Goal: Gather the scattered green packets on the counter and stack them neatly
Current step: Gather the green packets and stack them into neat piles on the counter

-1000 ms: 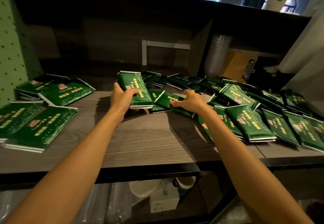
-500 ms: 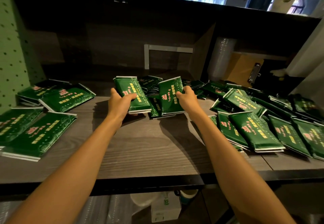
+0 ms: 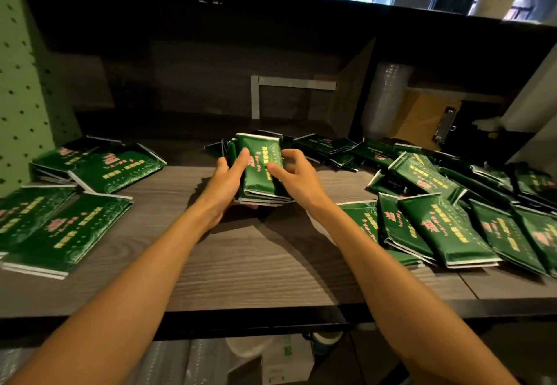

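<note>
A small stack of green packets point(image 3: 261, 170) with pink and yellow print is held just above the middle of the wooden counter point(image 3: 256, 264). My left hand point(image 3: 224, 179) grips the stack from its left side and underneath, thumb on the top packet. My right hand point(image 3: 297, 178) is at the stack's right edge, thumb on the top packet, fingers curled. Many loose green packets point(image 3: 437, 228) lie scattered and overlapping on the right. Neater packets point(image 3: 64, 234) lie flat on the left, and a few more point(image 3: 325, 146) sit behind the stack.
A green pegboard panel point(image 3: 21, 89) stands at the left edge. A dark back wall with a white frame point(image 3: 289, 86) closes the counter's rear. Stacked clear cups point(image 3: 384, 98) and a clipboard point(image 3: 434, 119) sit back right. A lower shelf holds cups and a carton point(image 3: 286, 360).
My right hand lifted a packet from the pile and brought it left onto the packets in my left hand. Both hands now meet at one stack.
</note>
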Tool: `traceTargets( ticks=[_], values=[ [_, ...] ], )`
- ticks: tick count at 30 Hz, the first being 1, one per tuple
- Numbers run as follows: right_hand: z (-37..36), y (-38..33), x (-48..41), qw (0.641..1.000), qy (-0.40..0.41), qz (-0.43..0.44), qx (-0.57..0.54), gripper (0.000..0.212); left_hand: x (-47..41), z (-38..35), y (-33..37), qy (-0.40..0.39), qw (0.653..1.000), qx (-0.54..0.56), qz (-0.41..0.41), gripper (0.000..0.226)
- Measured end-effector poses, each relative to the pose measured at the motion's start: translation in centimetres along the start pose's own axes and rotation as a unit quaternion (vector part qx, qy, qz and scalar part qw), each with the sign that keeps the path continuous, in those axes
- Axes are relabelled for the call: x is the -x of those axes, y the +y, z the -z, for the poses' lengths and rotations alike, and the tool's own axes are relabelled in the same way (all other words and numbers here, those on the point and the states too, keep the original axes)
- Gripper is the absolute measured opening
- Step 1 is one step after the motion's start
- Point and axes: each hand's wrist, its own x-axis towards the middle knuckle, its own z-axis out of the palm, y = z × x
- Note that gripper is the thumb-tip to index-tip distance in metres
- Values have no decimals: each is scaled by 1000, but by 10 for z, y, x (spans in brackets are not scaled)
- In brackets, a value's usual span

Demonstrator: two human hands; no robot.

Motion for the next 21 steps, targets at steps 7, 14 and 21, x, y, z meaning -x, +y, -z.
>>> traceTargets(
  ticks=[7,14,21],
  values=[
    [8,5,-7,989,104,-5,103,29,-3,12,4,46,999,-5,-15,39],
    [17,12,-1,902,21,-107,417,75,-8,24,6,154,986,-25,-57,34],
    [17,10,-4,968,0,-120,220,57,-7,25,4,154,985,-44,-57,37]
  ],
)
